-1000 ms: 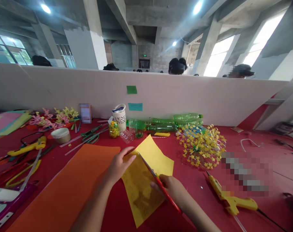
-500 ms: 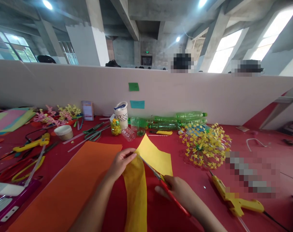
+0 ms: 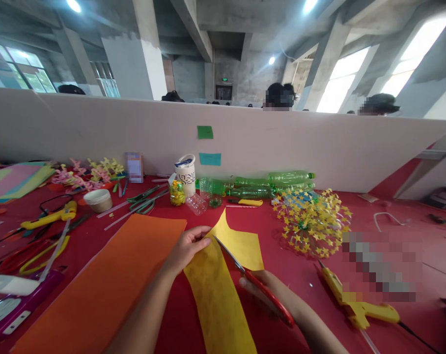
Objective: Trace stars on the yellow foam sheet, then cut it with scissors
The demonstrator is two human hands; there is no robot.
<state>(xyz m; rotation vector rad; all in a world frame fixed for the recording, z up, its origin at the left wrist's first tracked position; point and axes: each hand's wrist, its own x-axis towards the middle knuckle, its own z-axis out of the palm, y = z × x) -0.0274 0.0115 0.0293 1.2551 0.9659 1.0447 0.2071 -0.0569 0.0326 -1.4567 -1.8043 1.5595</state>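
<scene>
My left hand point(image 3: 189, 248) pinches the upper left part of a yellow paper sheet point(image 3: 221, 300), fingers closed on it. A long strip of the sheet hangs down toward me, while another flap stands out to the right behind the blades. My right hand point(image 3: 265, 287) is closed around the red-handled scissors point(image 3: 269, 290); some of its fingers are hidden behind the handles. The scissors' blades point up and left, with their tips at the paper just right of my left fingertips. Left of the strip lies a large orange sheet point(image 3: 108, 275).
A ball of yellow stars point(image 3: 311, 221) and a yellow glue gun point(image 3: 355, 300) lie to the right. Green bottles point(image 3: 250, 191), a yellow cutter point(image 3: 250, 202) and a white cup point(image 3: 186, 177) stand or lie at the back. Another glue gun point(image 3: 49, 216) is at left.
The lower end of the yellow strip has swung right, and the strip lies flatter. The scissors have turned, showing more of their red handles; my left hand still pinches the paper.
</scene>
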